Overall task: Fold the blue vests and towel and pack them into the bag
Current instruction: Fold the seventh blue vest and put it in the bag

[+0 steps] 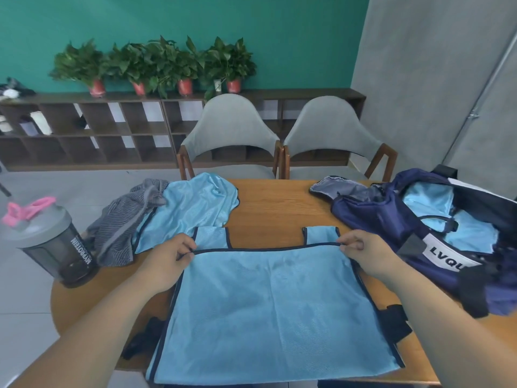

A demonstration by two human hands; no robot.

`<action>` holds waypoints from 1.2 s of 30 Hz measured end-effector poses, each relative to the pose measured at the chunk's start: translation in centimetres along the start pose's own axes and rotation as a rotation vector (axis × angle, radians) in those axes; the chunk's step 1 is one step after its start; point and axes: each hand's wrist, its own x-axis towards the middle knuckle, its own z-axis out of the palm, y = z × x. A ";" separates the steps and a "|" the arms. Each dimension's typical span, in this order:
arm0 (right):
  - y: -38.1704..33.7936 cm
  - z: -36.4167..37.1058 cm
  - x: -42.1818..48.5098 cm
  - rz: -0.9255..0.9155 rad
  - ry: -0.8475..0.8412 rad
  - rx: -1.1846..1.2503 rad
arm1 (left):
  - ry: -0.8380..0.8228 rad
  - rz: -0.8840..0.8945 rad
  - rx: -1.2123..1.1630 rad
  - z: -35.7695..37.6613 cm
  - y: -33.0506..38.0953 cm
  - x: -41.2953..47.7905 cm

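I read the round wooden table (274,203) carrying the light-blue mesh vest with navy trim (268,303), flat at 6 o'clock for folding. The open navy fabric bag (363,214) waits at 2 o'clock (blue cloth already inside). The left hand (167,259) and right hand (366,253) pinch the vest's far-edge corners, presumably to keep the fold square.

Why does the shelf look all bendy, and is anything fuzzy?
Head view: the wide lens bows straight lines, so the shelf curves and the grey wall leans. Head view again: the light is soft and even, with a mild sheen on the vest being folded and no harsh glare. The plants at the back look slightly soft.
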 end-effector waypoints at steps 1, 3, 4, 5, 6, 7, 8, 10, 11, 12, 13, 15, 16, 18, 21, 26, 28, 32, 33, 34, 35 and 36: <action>-0.2 -0.1 0.0 0.010 0.003 0.042 | 0.017 0.004 -0.024 0.0 0.0 0.0; -1.2 -0.4 0.0 0.039 -0.019 0.144 | 0.023 0.012 -0.084 -0.2 0.2 0.2; -2.0 -0.7 0.1 0.055 -0.035 0.183 | 0.023 0.015 -0.124 -0.4 0.5 0.6; -2.6 -1.0 0.6 0.062 -0.034 0.192 | 0.032 0.019 -0.162 -0.6 1.1 1.1; -3.2 -1.3 1.2 0.053 -0.008 0.175 | 0.059 0.011 -0.179 -0.9 1.6 1.8; -3.6 -1.3 2.1 0.033 0.037 0.142 | 0.102 0.000 -0.194 -1.0 2.1 2.5; -3.9 -1.2 2.9 0.008 0.084 0.106 | 0.147 -0.015 -0.194 -1.0 2.3 3.4; -3.9 -0.3 4.2 -0.018 0.147 0.006 | 0.176 -0.019 -0.173 -0.3 2.7 4.5; -3.4 0.4 4.7 -0.020 0.147 -0.058 | 0.152 -0.015 -0.142 0.2 2.7 4.7; -2.9 1.1 4.9 -0.017 0.131 -0.126 | 0.118 -0.014 -0.090 1.0 2.2 4.9; -2.2 1.8 5.0 -0.009 0.122 -0.190 | 0.078 -0.024 -0.022 1.7 1.7 4.9; -1.1 2.9 4.8 -0.024 0.146 -0.284 | 0.063 -0.040 0.110 2.6 1.2 4.1; -0.8 3.1 4.6 -0.037 0.163 -0.319 | 0.085 -0.022 0.153 2.9 0.9 3.8; -0.8 3.2 4.5 -0.066 0.191 -0.384 | 0.133 0.040 0.171 3.2 0.8 3.2; -1.3 2.8 4.4 -0.133 0.232 -0.414 | 0.221 0.115 0.164 2.9 0.8 3.1; -2.4 2.5 5.1 -0.201 0.310 -0.437 | 0.302 0.173 0.164 2.1 1.7 4.1; -2.4 2.8 5.4 -0.185 0.318 -0.449 | 0.323 0.171 0.163 2.2 1.9 4.6; -1.2 3.9 5.3 -0.140 0.299 -0.516 | 0.209 0.127 0.257 3.5 1.3 5.0; -0.8 4.2 5.1 -0.136 0.290 -0.540 | 0.179 0.120 0.298 4.0 0.9 4.9; -0.4 4.5 5.0 -0.141 0.290 -0.552 | 0.174 0.120 0.333 4.3 0.6 4.7; -0.1 4.7 4.9 -0.153 0.296 -0.557 | 0.188 0.129 0.353 4.6 0.4 4.6; 0.0 4.8 4.9 -0.165 0.303 -0.564 | 0.206 0.141 0.364 4.6 0.3 4.5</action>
